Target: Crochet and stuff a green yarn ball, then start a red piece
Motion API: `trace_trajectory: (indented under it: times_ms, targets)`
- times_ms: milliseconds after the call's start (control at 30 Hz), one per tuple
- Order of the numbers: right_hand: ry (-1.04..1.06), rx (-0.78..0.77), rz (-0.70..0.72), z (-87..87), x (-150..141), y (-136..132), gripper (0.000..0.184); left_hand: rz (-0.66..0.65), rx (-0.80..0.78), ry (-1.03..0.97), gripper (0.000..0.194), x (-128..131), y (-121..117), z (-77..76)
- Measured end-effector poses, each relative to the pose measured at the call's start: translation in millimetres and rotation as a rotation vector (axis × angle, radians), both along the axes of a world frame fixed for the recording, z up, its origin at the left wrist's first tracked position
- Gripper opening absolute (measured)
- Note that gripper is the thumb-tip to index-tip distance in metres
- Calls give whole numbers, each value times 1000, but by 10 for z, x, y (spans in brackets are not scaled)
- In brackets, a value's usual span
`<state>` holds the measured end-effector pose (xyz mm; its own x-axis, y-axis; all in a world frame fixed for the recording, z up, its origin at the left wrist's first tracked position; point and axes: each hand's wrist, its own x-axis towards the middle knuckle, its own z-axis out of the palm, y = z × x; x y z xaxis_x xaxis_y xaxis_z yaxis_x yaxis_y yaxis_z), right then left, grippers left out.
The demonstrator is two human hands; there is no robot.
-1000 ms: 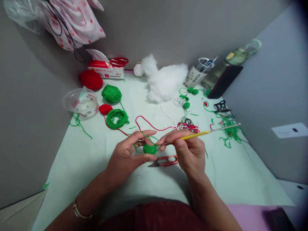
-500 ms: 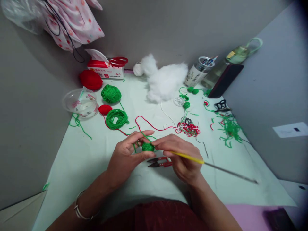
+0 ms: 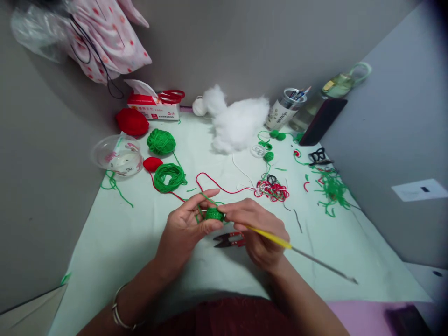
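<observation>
Pinched in the fingers of my left hand [image 3: 184, 226] is a small round green crochet piece [image 3: 214, 214], with green yarn running over the raised index finger. My right hand [image 3: 261, 231] grips a crochet hook [image 3: 271, 237] by its yellow handle; the metal shaft points down to the right. Its working tip is hidden by my right fingers, close against the green piece. Under my hands lie red-handled thread snips [image 3: 227, 240], partly covered by the right hand. A coil of green yarn [image 3: 170, 178] rests beyond my left hand.
White stuffing [image 3: 238, 123] sits at the back middle. Around it are a tissue box [image 3: 154, 111], a green yarn ball [image 3: 161, 141], a clear plastic bowl [image 3: 117, 156], a pen holder [image 3: 283, 112] and a bottle [image 3: 310, 109]. Red yarn [image 3: 273, 190] and green scraps [image 3: 333, 189] lie to the right.
The far end of the hook has swung down and to the left as my right hand tilts. My left hand keeps hold of the green piece. The view has shifted slightly.
</observation>
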<state>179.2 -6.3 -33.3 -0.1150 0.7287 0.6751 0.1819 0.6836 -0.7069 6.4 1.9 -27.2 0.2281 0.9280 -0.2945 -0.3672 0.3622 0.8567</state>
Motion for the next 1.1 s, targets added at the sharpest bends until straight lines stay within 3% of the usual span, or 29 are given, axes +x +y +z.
trace_trajectory:
  times_ms: [200,367,567,667,767,867,1100]
  targets:
    - [-338,220,-188,-16,25,-85,33,75,133,43,46,40,-121,19]
    - [-270,190,-203,93,15,-52,35,29,249,132,45,22,-179,-20]
    - [-430,218,-244,55,16,-140,53,68,93,-1,53,42,-120,-37]
    - [-500,224,-234,39,52,-193,57,17,4,-104,55,47,-87,0]
    - [-410,198,-175,30,66,-171,53,-67,-123,-242,64,40,-52,55]
    - [-184,103,-111,21,47,-104,44,-106,-180,-309,68,11,-11,96]
    - [144,-144,-17,145,47,10,18,-97,-93,-190,71,-81,45,55]
